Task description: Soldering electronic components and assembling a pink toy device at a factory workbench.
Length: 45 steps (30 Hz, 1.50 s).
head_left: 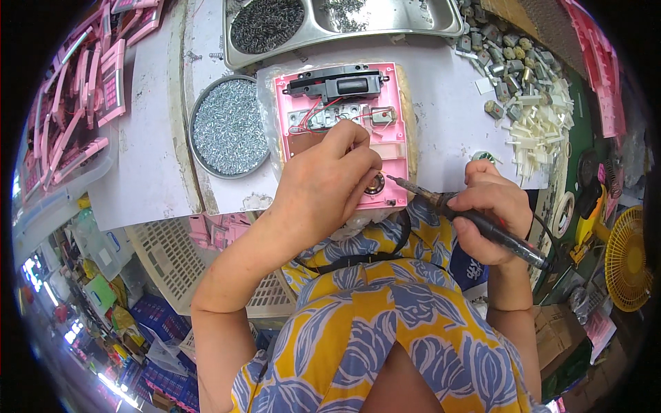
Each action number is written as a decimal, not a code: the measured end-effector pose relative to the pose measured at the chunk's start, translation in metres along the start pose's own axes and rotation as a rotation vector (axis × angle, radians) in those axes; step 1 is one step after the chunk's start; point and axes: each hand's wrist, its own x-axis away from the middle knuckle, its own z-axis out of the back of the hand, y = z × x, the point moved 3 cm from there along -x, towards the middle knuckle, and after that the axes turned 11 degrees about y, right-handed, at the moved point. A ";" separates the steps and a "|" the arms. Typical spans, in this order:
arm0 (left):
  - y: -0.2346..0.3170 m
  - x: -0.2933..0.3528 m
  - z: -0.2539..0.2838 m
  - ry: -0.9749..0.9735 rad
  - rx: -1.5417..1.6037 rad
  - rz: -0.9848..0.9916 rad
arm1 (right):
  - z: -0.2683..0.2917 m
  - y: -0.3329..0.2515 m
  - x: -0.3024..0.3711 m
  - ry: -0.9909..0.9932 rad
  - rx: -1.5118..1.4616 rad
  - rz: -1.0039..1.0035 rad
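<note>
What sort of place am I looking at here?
Most likely a small electronics assembly workshop: the right hand holds a soldering iron beside an open pink casing with wires inside, and a round dish of tiny metal parts stands nearby.

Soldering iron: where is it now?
Head view, right of centre: the soldering iron is in the right hand, tip near the lower right part of the pink casing.
</note>
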 end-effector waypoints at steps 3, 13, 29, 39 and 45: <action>0.001 0.001 -0.001 0.015 -0.008 0.003 | -0.005 0.001 -0.003 -0.012 0.014 0.034; 0.000 0.002 -0.003 0.028 -0.018 -0.005 | -0.007 -0.003 -0.007 -0.032 0.059 0.038; -0.002 -0.002 0.005 -0.071 0.021 -0.088 | 0.006 -0.004 -0.005 0.023 0.022 0.069; -0.001 -0.001 0.004 -0.092 -0.082 -0.157 | -0.001 -0.002 -0.004 -0.044 0.022 0.034; 0.003 0.000 0.003 -0.121 -0.146 -0.179 | -0.004 -0.003 -0.007 -0.079 0.043 0.029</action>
